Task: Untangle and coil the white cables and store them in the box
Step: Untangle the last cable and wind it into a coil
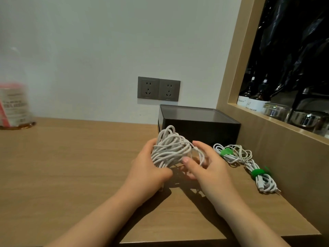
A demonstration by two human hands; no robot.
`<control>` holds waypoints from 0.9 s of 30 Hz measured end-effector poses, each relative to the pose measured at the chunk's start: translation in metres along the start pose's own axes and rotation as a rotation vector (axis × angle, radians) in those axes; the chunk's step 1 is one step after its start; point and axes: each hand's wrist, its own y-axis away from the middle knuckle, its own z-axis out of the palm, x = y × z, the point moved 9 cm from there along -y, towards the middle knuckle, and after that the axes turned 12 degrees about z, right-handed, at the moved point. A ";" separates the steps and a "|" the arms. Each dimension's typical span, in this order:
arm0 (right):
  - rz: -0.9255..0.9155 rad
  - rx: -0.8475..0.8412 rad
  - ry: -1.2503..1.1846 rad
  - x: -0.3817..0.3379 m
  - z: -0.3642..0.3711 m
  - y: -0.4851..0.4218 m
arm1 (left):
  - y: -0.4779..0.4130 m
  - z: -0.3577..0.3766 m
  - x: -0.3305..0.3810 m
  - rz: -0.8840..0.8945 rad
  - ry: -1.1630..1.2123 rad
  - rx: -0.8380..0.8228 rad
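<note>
A tangled bundle of white cable [170, 147] is lifted just above the wooden desk, in front of the black box [199, 126]. My left hand [148, 167] grips the bundle from its left and underside. My right hand [203, 162] holds the bundle's right side, thumb in front and fingers curled behind loose strands. The box stands against the wall with a dark top surface; I cannot tell if that is a lid. Two more white cables lie to the right: a loose one [231, 152] with a green tie and a coiled one [263, 180] bound by a green strap.
The wooden desk [80, 166] runs left to a blurred container with a red and white label [14, 104]. Two grey wall sockets [158, 89] sit above the box. A wooden-framed mirror [284, 68] on the right reflects bottles and glassware. The desk's front edge lies near the bottom.
</note>
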 end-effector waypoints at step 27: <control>0.167 -0.165 0.583 0.007 -0.011 0.027 | -0.003 -0.020 -0.018 -0.155 -0.076 0.137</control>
